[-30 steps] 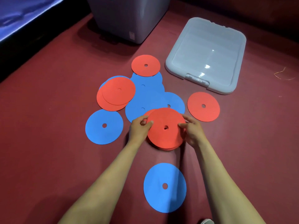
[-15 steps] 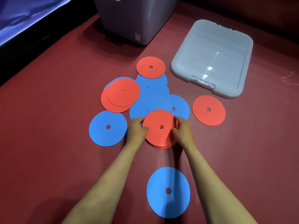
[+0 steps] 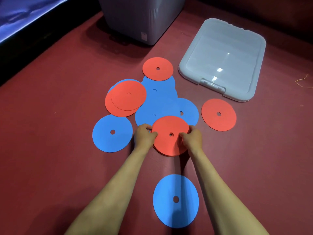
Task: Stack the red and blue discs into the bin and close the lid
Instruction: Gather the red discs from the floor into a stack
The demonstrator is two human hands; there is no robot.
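Observation:
A small stack of red discs [image 3: 170,143] lies on the dark red floor in the middle. My left hand [image 3: 144,137] grips its left edge and my right hand [image 3: 192,138] grips its right edge. Behind it spreads a pile of blue discs [image 3: 159,104], with two overlapping red discs [image 3: 126,99] to the left. Single red discs lie at the back [image 3: 157,69] and at the right [image 3: 218,114]. Single blue discs lie at the left [image 3: 112,133] and between my forearms [image 3: 175,200]. The grey bin [image 3: 140,19] stands at the back. Its lid [image 3: 223,58] lies flat to the right.
A dark edge with a blue-lit surface [image 3: 25,12] runs along the far left. A thin bit of wire [image 3: 303,80] lies on the floor at the right edge.
Both hands have closed in on the red stack, with fingers now further over its top. The camera has drawn closer and the scene has shifted slightly right and down.

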